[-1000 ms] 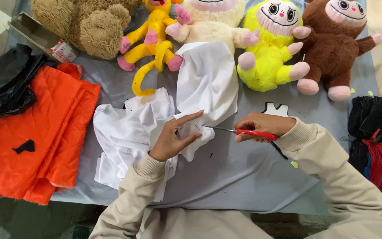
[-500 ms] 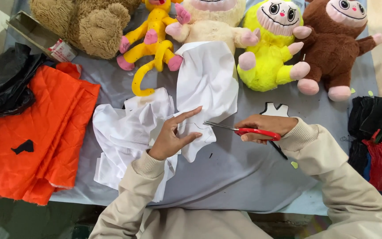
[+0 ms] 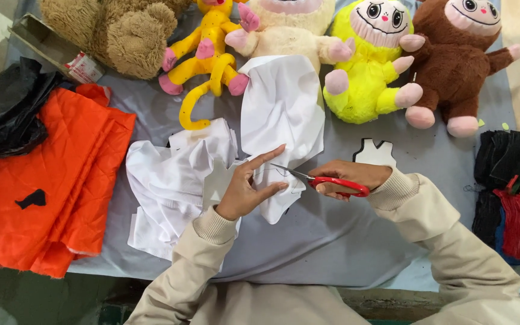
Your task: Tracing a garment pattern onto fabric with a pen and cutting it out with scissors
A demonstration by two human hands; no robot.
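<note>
Plush toys (image 3: pixel 308 54) behind cloth (image 3: pixel 212 168) (fabric pile (image 3: pixel 43 180) left).

Bare grey cloth (image 3: pixel 332 241) below; plush toys (image 3: pixel 374 66) crowding beyond.
</note>
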